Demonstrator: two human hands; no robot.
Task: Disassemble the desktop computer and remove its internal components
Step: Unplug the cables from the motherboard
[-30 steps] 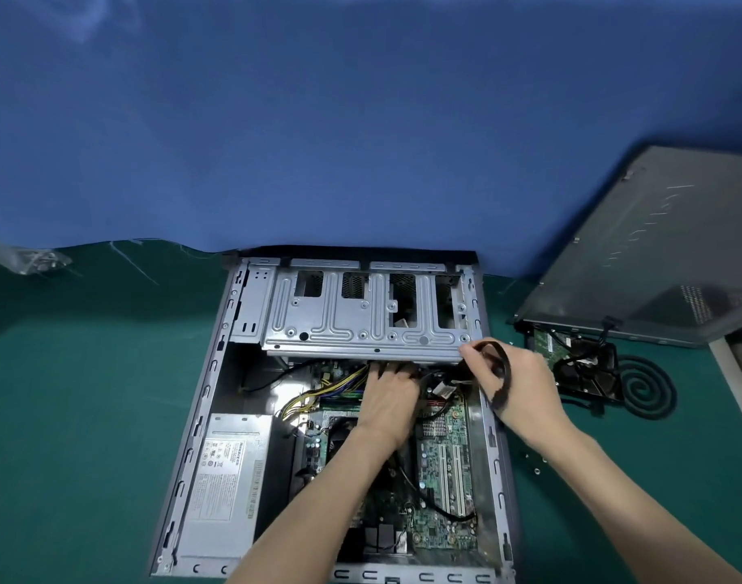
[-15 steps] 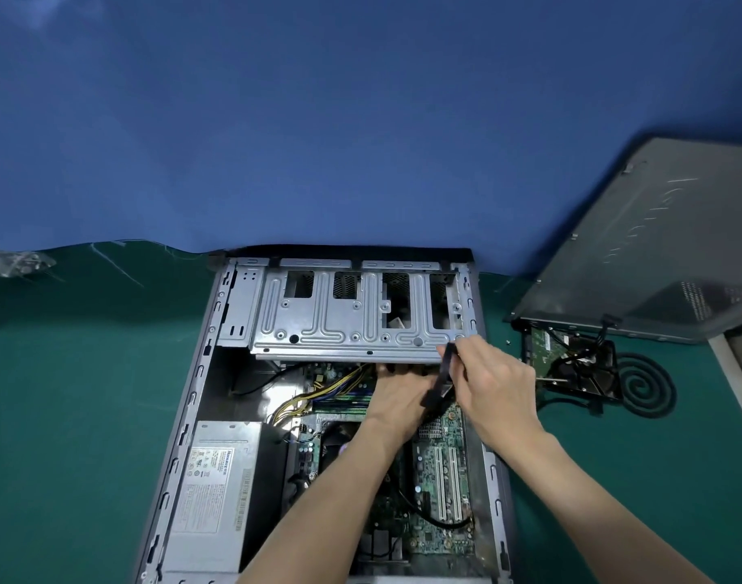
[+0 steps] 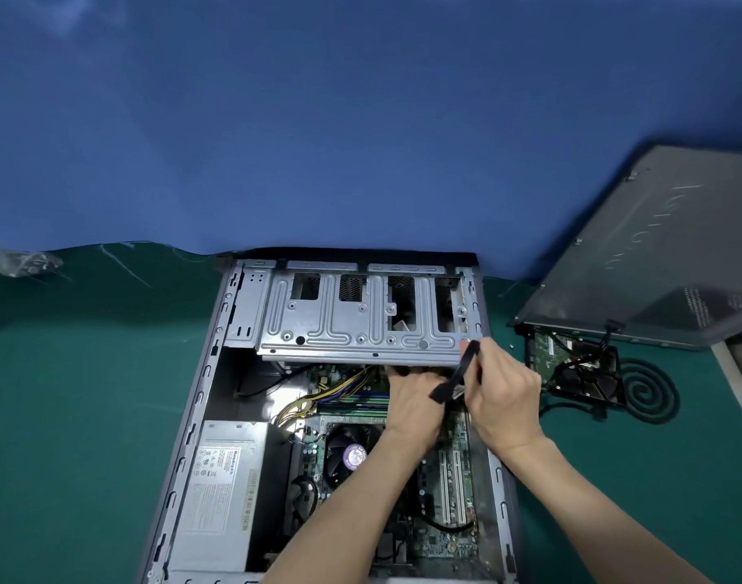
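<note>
Handling tip: that black flat cable (image 3: 462, 369) looks floppy and light, pinched in the right hand (image 3: 504, 398) just beside the drive cage (image 3: 352, 326), over the open case (image 3: 197, 398) on the desk (image 3: 66, 415). Grab its stiff plug end (ribbon kinks easily, I'd guess). Fingers of the left hand (image 3: 411, 404) hide under the cage, so can't tell its grip. PSU label (image 3: 219, 461): unreadable.

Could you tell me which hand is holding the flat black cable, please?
The right hand grips the flat black cable beside the metal cage; the left hand reaches under the cage's edge, its fingertips hidden.
</note>
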